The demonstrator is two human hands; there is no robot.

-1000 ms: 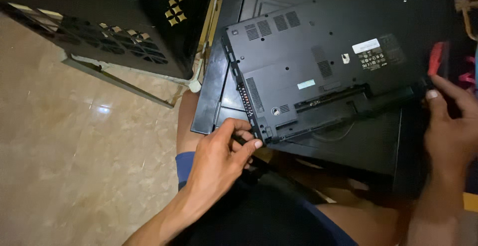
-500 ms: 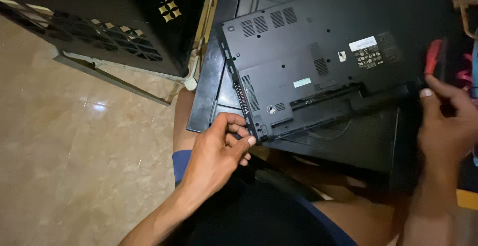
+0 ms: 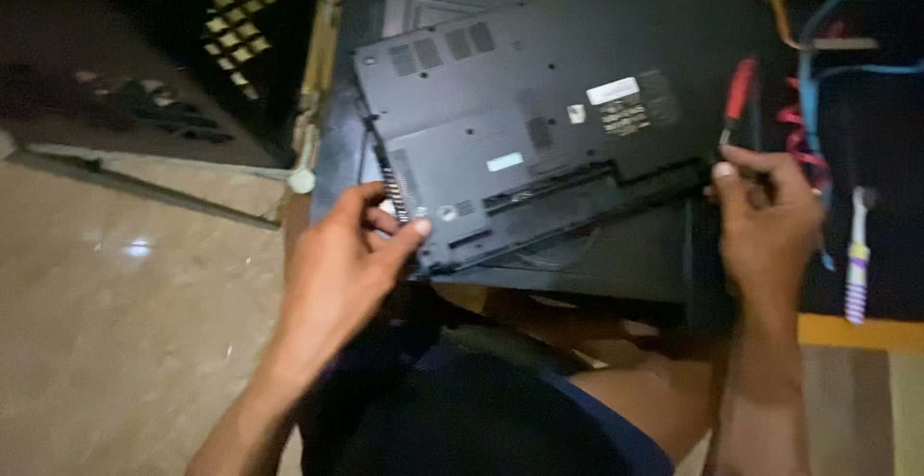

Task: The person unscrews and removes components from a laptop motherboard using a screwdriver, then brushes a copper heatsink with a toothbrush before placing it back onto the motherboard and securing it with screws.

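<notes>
A black laptop (image 3: 539, 139) lies upside down on a dark mat, its underside with vents and stickers facing up. My left hand (image 3: 342, 269) grips the laptop's near left corner, thumb on top and fingers at the side edge. My right hand (image 3: 765, 231) rests at the laptop's near right corner, fingers curled against its edge beside a red-handled screwdriver (image 3: 739, 93). Whether the right hand holds the screwdriver's tip is unclear.
A dark work mat (image 3: 626, 264) lies under the laptop. Blue and red cables (image 3: 808, 101) and a purple-white striped tool (image 3: 855, 269) lie at the right. A black perforated metal case (image 3: 192, 62) stands at upper left on a beige tiled floor (image 3: 125, 341). My knees are below.
The view has shifted so everything sits further right. My left hand stays on the laptop's corner, its thumb now on top. My right hand keeps its place at the right corner.
</notes>
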